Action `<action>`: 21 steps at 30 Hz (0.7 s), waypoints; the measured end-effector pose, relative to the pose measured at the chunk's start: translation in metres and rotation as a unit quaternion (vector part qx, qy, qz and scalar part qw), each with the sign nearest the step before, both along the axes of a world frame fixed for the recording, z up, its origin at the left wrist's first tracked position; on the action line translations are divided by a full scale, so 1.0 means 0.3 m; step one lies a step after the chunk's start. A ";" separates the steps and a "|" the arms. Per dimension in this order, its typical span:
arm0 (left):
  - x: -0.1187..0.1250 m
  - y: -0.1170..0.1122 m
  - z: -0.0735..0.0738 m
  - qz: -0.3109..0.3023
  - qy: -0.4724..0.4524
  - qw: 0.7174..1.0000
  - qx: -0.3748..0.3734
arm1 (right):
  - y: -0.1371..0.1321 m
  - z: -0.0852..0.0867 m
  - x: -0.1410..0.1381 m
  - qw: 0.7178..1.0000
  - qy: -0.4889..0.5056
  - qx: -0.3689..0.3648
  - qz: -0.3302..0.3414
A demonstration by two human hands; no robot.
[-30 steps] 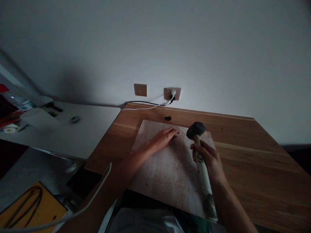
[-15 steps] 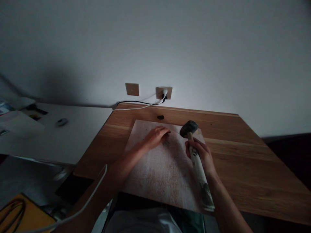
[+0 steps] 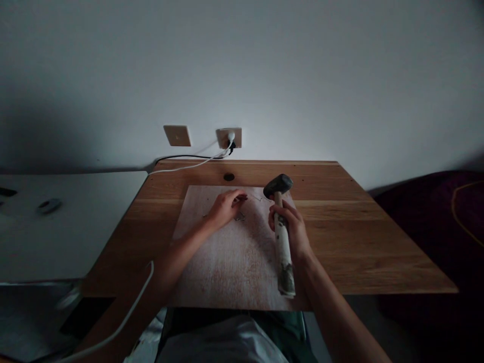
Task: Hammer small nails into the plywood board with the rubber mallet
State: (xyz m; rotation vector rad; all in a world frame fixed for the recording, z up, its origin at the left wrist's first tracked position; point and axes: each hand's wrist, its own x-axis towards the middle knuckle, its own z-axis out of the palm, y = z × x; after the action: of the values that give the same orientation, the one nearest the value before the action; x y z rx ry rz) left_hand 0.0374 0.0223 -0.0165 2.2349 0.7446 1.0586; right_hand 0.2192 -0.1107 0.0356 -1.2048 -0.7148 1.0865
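Observation:
My right hand (image 3: 290, 222) is closed round the upper handle of a hammer (image 3: 283, 242), which has a dark head and a worn, pale, stained handle. The head is raised a little above a pale, rust-speckled board (image 3: 227, 267). Over the board's far part, my left hand (image 3: 227, 205) is closed, thumb and fingers pinched together. What they pinch is too dark and small to make out. Just right of those fingertips a thin line shows on the board. Several small nails (image 3: 239, 216) lie beneath and beside the left hand.
The board lies on a wooden desk (image 3: 359, 242) against a wall. Plugs sit in an outlet (image 3: 223, 137), and a white cable (image 3: 177, 169) runs left across the back edge. On the white table (image 3: 75, 227) at left is a computer mouse (image 3: 49, 205). Another white cord (image 3: 132, 307) hangs near my left arm.
The view has swung to the right, so desk and wall sit further left. The hammer stands more upright in my right hand. My left hand keeps its pinch over the same part of the board.

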 end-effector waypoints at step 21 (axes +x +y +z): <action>0.106 0.043 -0.009 -0.004 0.039 0.997 -0.060 | 0.001 0.025 -0.006 0.998 0.023 0.011 0.062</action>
State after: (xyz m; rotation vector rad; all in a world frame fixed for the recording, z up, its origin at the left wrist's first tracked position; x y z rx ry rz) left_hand 0.0693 0.0351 -0.0191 2.1863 0.8094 0.9021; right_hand 0.2176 -0.1104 0.0431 -1.1238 -0.7719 1.2019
